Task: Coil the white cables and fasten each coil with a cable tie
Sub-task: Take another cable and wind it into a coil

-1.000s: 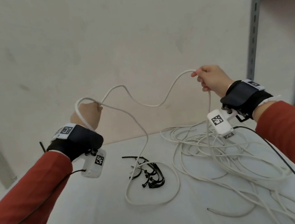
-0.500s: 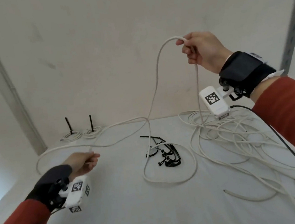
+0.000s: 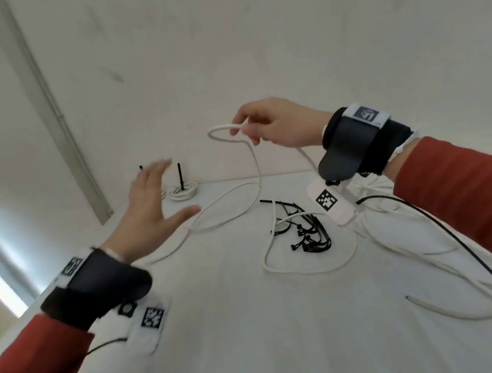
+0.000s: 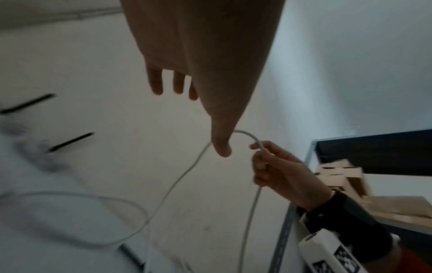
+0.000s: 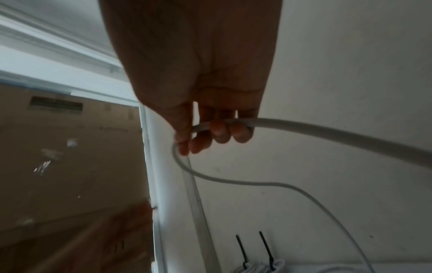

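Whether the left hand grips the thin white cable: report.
No, the left hand is open and empty; the right hand pinches the thin white cable.

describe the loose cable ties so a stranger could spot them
On the white table, below the right hand, a white cable loop partly rings a dark heap. Those are the loose cable ties: lying flat, unlike the tie upright in the finished coil by the wall.
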A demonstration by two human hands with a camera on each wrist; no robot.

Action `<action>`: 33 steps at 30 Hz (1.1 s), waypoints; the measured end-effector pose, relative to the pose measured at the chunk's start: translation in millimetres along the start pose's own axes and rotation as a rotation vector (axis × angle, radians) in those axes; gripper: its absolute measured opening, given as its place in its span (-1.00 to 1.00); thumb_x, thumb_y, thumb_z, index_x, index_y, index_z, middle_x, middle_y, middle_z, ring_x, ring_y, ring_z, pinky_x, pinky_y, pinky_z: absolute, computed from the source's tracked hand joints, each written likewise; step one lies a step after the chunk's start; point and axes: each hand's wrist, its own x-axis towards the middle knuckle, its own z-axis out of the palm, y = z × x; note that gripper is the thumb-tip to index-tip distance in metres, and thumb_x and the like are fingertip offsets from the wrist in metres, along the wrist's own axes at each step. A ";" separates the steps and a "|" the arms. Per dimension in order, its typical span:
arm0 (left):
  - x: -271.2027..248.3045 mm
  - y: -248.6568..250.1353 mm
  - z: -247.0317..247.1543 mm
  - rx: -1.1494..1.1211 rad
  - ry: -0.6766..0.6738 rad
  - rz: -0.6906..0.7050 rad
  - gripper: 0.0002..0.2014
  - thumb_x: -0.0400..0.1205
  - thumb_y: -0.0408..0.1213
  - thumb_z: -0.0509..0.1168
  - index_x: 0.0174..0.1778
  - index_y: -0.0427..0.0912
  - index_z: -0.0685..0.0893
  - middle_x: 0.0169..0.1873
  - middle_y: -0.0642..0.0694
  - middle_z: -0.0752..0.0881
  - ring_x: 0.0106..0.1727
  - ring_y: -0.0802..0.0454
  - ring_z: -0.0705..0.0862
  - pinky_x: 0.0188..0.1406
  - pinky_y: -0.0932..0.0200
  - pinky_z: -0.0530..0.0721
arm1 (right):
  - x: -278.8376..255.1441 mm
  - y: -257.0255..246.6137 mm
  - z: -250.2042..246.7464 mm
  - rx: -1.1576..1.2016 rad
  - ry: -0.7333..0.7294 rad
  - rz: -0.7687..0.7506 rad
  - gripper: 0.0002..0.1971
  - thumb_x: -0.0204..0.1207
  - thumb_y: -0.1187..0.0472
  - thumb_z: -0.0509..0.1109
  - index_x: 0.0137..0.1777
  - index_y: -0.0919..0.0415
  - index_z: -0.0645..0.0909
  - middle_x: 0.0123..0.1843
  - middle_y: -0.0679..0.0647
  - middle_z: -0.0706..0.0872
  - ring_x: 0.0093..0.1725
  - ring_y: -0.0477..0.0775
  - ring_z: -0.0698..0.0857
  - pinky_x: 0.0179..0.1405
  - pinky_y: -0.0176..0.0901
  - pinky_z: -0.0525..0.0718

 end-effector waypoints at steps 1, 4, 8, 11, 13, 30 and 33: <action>10.9 10.7 -2.5 0.015 0.070 0.060 -0.06 0.44 0.24 0.39 0.60 -0.19 0.16 0.53 -0.12 0.26 0.55 -0.07 0.19 0.56 0.03 0.12 | -0.8 -4.7 6.7 -0.042 -0.027 -0.047 -0.81 0.68 0.20 0.25 0.18 0.06 0.66 -0.33 -0.14 0.61 -0.39 -0.32 0.54 -0.24 -0.46 0.43; 45.2 39.1 2.2 0.052 0.104 0.173 -0.03 0.45 0.32 0.24 0.64 -0.12 0.01 0.54 -0.05 0.31 0.60 -0.11 0.17 0.58 -0.09 0.03 | -0.9 -13.1 21.2 -0.061 -0.002 -0.167 -0.78 0.65 0.16 0.33 0.24 0.08 0.70 -0.31 -0.27 0.58 -0.37 -0.35 0.52 -0.25 -0.53 0.39; 71.9 62.9 11.0 0.052 0.084 0.194 -0.46 0.66 0.17 0.07 0.28 -0.24 0.52 -0.29 0.08 0.64 -0.05 -0.04 0.66 0.07 0.23 0.36 | -5.1 -11.7 18.0 0.073 0.231 -0.160 -0.87 0.55 0.14 0.45 -0.04 0.16 0.59 -0.47 -0.16 0.45 -0.47 -0.21 0.42 -0.38 -0.43 0.35; 82.6 68.0 10.6 -0.031 0.170 0.260 -0.67 0.75 -0.09 0.10 -0.13 -0.26 0.60 -0.51 0.19 0.42 -0.40 0.02 0.47 -0.36 0.24 0.23 | -12.8 -3.2 5.4 0.101 0.275 -0.069 -0.78 0.51 0.04 0.47 -0.07 0.14 0.53 -0.50 -0.13 0.46 -0.51 -0.17 0.41 -0.43 -0.37 0.36; 87.3 67.2 6.3 -0.021 0.266 0.275 -0.69 0.75 -0.16 0.10 -0.20 -0.26 0.58 -0.52 0.18 0.38 -0.41 -0.03 0.40 -0.34 0.22 0.18 | -19.8 8.3 -3.2 0.061 0.257 -0.012 -0.83 0.57 0.04 0.41 -0.10 0.12 0.56 -0.51 -0.10 0.44 -0.52 -0.17 0.38 -0.46 -0.37 0.34; 105.6 23.9 -2.3 0.033 0.480 0.124 -0.71 0.76 -0.21 0.10 -0.09 -0.31 0.63 -0.43 -0.13 0.51 -0.34 -0.18 0.51 -0.28 0.12 0.27 | -115.5 67.5 -31.4 0.533 0.149 0.669 -0.60 0.68 -0.08 0.19 -0.28 0.18 0.50 -0.62 -0.07 0.26 -0.66 -0.12 0.14 -0.68 -0.40 0.07; 107.0 24.0 -2.0 0.044 0.504 0.128 -0.73 0.76 -0.26 0.11 -0.08 -0.33 0.64 -0.37 -0.08 0.50 -0.25 -0.28 0.58 -0.23 0.01 0.37 | -120.4 68.4 -30.2 0.606 0.130 0.710 -0.59 0.70 -0.07 0.16 -0.29 0.18 0.47 -0.62 -0.07 0.24 -0.67 -0.13 0.14 -0.70 -0.39 0.07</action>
